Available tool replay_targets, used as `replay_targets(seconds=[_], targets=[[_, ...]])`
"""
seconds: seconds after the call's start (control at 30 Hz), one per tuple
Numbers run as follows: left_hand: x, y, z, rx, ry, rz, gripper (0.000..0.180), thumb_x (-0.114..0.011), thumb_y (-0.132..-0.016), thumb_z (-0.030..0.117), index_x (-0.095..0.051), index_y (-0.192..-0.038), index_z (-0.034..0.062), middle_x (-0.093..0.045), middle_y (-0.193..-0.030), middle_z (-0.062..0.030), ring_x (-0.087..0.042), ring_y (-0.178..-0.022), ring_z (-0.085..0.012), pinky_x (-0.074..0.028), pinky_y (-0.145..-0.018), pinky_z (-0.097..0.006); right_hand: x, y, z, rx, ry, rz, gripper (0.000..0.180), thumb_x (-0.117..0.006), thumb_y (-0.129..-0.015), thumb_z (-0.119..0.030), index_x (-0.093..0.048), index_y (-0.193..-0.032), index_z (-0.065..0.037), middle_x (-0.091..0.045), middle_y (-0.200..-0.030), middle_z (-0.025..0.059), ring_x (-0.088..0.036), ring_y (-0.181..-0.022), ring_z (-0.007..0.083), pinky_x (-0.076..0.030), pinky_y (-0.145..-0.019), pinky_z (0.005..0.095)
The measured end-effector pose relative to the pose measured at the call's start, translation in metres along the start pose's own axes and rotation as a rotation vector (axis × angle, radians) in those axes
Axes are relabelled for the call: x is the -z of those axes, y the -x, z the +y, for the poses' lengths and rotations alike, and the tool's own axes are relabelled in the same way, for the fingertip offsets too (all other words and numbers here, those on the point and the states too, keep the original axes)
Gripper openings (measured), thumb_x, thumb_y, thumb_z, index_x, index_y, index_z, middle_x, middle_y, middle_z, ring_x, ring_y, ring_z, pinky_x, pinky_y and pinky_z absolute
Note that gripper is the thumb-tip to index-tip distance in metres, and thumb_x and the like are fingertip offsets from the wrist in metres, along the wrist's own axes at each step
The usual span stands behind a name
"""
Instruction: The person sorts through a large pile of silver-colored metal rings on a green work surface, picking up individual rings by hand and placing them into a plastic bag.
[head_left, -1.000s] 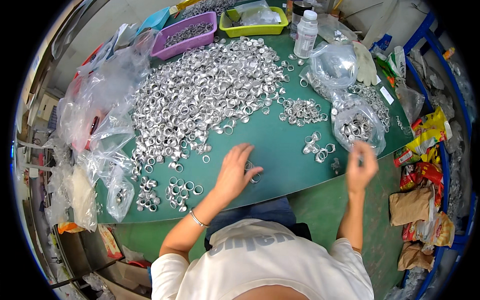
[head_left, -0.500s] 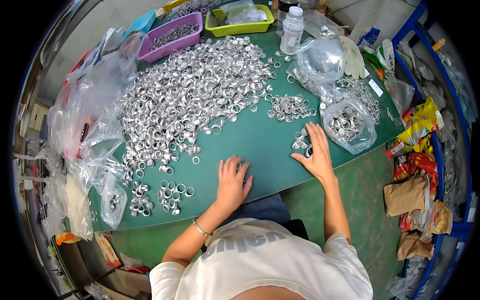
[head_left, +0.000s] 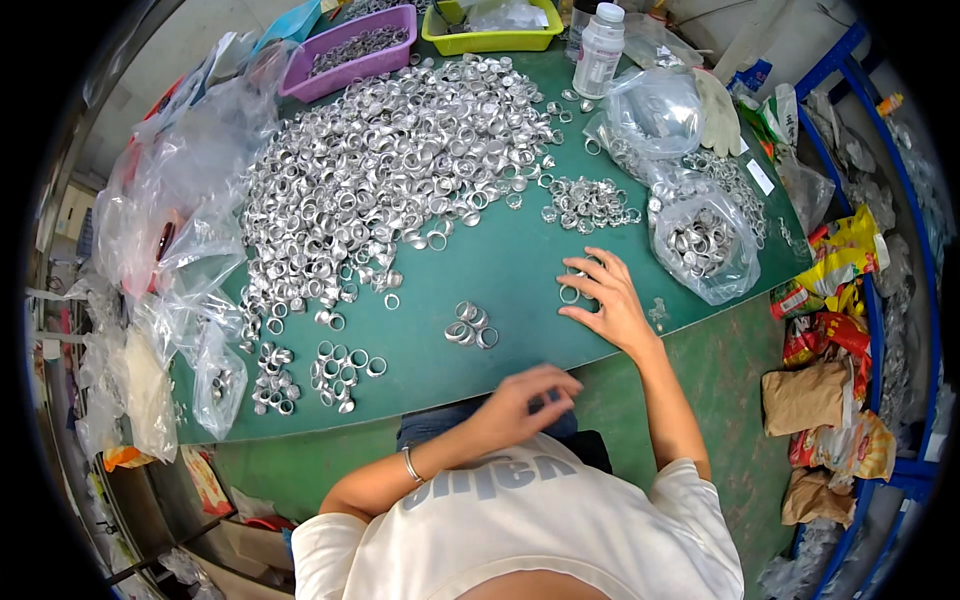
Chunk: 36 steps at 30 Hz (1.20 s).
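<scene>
My right hand (head_left: 608,305) is cupped on the green table (head_left: 540,350), its fingers and thumb bent around a few silver metal rings (head_left: 571,287), partly hidden by the fingers. My left hand (head_left: 528,405), slightly blurred, is over the table's near edge. Its fingers are half bent, with a gap to the thumb and nothing visible between them. Between the hands and the big heap lies a small cluster of silver rings (head_left: 471,326). The large heap of rings (head_left: 390,170) covers the table's left and middle. Another small group of rings (head_left: 590,205) lies beyond my right hand.
Two small groups of rings (head_left: 347,372) lie at the near left. A clear bag of rings (head_left: 705,250) stands at the right. Purple (head_left: 350,50) and yellow-green trays (head_left: 492,40), and a white bottle (head_left: 600,50), line the back. Plastic bags (head_left: 180,220) crowd the left edge.
My left hand has left the small ring cluster, now uncovered, and moved right and toward me. My right hand has slid left, with rings at its fingers. The view has shifted slightly.
</scene>
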<state>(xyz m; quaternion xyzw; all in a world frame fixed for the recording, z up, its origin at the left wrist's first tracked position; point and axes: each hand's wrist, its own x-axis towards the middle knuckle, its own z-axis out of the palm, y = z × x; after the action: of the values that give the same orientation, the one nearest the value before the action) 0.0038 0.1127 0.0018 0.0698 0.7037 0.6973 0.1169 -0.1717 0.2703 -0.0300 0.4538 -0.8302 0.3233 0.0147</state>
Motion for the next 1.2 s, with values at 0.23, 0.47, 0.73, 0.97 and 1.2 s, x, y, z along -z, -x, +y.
replay_targets(seconds=[0.23,0.47,0.73,0.97,1.2], targets=[[-0.039,-0.028,-0.109,0.612,1.149,-0.365,0.048,-0.042,-0.099,0.032,-0.038,-0.137,0.0019,-0.051,-0.129,-0.0187,-0.050,-0.122,-0.0274,-0.041,-0.103,-0.039,-0.008,0.013,-0.019,-0.007,-0.027,0.024,0.030,-0.077,-0.069,-0.021,-0.067,-0.095,-0.010,-0.059,-0.119,0.0032,-0.045,-0.120,0.0332,-0.036,-0.097,0.0450],[-0.053,-0.060,-0.130,0.160,1.863,-0.421,0.060,-0.039,-0.095,0.043,-0.029,-0.141,0.0052,-0.034,-0.144,-0.0185,-0.039,-0.131,-0.0301,-0.033,-0.110,-0.042,-0.014,0.046,-0.046,0.018,0.009,0.081,0.033,-0.078,-0.064,-0.023,-0.068,-0.093,-0.010,-0.061,-0.116,0.0047,-0.048,-0.118,0.0324,-0.039,-0.091,0.0464],[-0.055,-0.049,-0.111,0.400,1.684,-0.147,0.052,-0.033,-0.098,0.035,-0.038,-0.135,-0.0005,-0.045,-0.134,-0.0163,-0.048,-0.120,-0.0272,-0.041,-0.103,-0.036,-0.040,0.106,-0.070,0.052,0.092,0.225,0.026,-0.075,-0.068,-0.024,-0.069,-0.089,-0.010,-0.060,-0.118,0.0070,-0.052,-0.114,0.0322,-0.040,-0.092,0.0487],[-0.047,-0.033,-0.114,0.617,1.581,-0.213,0.033,-0.042,-0.098,0.030,-0.057,-0.115,0.0064,-0.059,-0.117,-0.0155,-0.059,-0.107,-0.0241,-0.051,-0.088,-0.038,-0.040,0.130,-0.080,0.072,-0.053,0.141,0.030,-0.076,-0.066,-0.017,-0.067,-0.093,-0.009,-0.060,-0.114,0.0107,-0.054,-0.113,0.0331,-0.042,-0.093,0.0486],[-0.049,-0.043,-0.044,0.792,1.427,-0.066,0.021,-0.055,-0.092,0.020,-0.058,-0.102,0.0014,-0.063,-0.103,-0.0148,-0.061,-0.101,-0.0266,-0.051,-0.093,-0.042,0.004,0.120,-0.067,-0.166,-0.112,0.639,0.021,-0.064,-0.073,-0.003,-0.065,-0.093,0.000,-0.062,-0.101,0.0150,-0.058,-0.100,0.0330,-0.044,-0.089,0.0439]])
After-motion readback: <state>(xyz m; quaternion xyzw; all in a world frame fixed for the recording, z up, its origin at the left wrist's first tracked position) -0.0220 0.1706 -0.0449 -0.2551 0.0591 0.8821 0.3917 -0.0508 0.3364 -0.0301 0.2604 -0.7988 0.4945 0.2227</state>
